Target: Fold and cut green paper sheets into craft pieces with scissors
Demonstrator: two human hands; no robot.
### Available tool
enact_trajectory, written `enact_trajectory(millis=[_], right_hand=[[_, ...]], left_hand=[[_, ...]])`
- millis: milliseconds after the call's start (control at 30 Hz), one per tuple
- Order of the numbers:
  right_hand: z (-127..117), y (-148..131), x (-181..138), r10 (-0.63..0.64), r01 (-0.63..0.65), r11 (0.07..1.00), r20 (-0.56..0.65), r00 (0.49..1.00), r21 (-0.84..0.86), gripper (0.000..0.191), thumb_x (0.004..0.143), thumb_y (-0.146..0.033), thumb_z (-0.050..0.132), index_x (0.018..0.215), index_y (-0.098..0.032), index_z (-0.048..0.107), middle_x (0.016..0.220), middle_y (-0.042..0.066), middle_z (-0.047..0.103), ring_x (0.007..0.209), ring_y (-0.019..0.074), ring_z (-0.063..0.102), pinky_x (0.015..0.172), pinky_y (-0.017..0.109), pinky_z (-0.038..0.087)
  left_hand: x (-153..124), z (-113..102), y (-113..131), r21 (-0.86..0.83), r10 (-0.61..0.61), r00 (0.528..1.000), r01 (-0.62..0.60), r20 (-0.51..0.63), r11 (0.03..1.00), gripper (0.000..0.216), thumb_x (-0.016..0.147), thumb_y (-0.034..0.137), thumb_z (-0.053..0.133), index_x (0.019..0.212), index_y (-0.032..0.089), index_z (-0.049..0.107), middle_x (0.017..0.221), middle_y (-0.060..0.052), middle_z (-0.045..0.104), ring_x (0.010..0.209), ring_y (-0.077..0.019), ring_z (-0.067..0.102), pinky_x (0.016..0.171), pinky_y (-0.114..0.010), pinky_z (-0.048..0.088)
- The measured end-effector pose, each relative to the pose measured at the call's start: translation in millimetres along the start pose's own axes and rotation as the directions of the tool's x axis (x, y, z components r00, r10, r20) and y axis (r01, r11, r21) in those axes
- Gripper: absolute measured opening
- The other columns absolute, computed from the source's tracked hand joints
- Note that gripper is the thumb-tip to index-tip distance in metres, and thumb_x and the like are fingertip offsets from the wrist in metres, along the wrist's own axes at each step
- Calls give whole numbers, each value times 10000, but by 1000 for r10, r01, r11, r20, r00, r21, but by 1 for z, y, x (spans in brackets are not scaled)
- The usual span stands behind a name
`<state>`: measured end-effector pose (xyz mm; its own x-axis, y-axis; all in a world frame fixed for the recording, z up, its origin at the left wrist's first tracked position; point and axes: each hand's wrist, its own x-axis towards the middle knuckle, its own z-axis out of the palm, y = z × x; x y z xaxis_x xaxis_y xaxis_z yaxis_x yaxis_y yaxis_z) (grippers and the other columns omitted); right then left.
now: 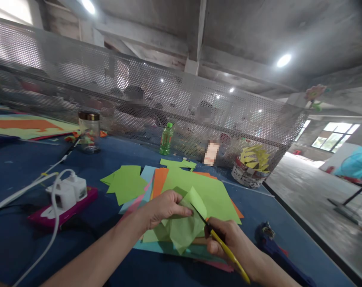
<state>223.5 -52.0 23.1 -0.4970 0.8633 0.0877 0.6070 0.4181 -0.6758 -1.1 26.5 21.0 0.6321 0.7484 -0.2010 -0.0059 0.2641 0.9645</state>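
Observation:
My left hand pinches a folded light green sheet of paper between thumb and fingers, above a stack of coloured paper. My right hand is closed around yellow-handled scissors; a handle sticks out below the palm. Their thin dark blade points up and left, against the green sheet beside a raised, brighter flap. The second blade and handle are hidden. Under both hands lies a larger green sheet, with orange, blue and pink sheets showing at its edges.
Green paper pieces lie left of the stack. Further left is a magenta power strip with white plugs and cables. A glass jar, a green bottle and a basket stand toward the perforated screen. A dark blue tool lies right.

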Motion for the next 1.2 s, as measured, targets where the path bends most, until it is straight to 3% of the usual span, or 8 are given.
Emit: enact_trajectory(millis=[400,533,733,967,1200], right_hand=[[4,8,4,20,-19,994,-3,1000,108,558,794,-714,509,726,-161,534,601,-62,383,560,97,310,491,237,208],[4,9,5,50,-49,994,-12,999,95,545,777,-702,547,723,-159,549,589,-63,391,558,97,310,488,231,214],[3,2,4,-3,3,999,-17,1000,53,554,773,-724,526,791,-170,537,630,-69,393,574,96,277,484,223,213],[3,1,1,1,-1,1000,3,1000,-7,592,766,-768,469,767,-176,486,631,-67,378,578,101,253,497,239,209],[5,3,3,17,-17,1000,11,1000,25,606,752,-775,471,763,-169,496,645,-60,376,593,105,267,501,236,223]], left_hand=[[-1,0,1,3,-21,1000,21,8,1000,206,587,288,827,710,141,754,715,-53,753,580,-148,659,608,-244,513],[-1,-1,0,8,-21,1000,21,11,1000,201,580,289,830,697,145,751,702,-44,750,579,-146,659,594,-234,512],[1,-4,-2,18,-9,1000,9,3,1000,178,594,278,818,701,150,755,698,-40,752,579,-142,660,631,-240,522],[1,-2,-2,-11,-8,995,9,102,1000,249,591,244,810,823,161,770,810,-48,769,613,-151,675,627,-238,519],[0,-2,-4,-3,-32,994,32,108,999,238,582,254,819,795,161,769,772,-43,764,590,-158,672,584,-238,505]])
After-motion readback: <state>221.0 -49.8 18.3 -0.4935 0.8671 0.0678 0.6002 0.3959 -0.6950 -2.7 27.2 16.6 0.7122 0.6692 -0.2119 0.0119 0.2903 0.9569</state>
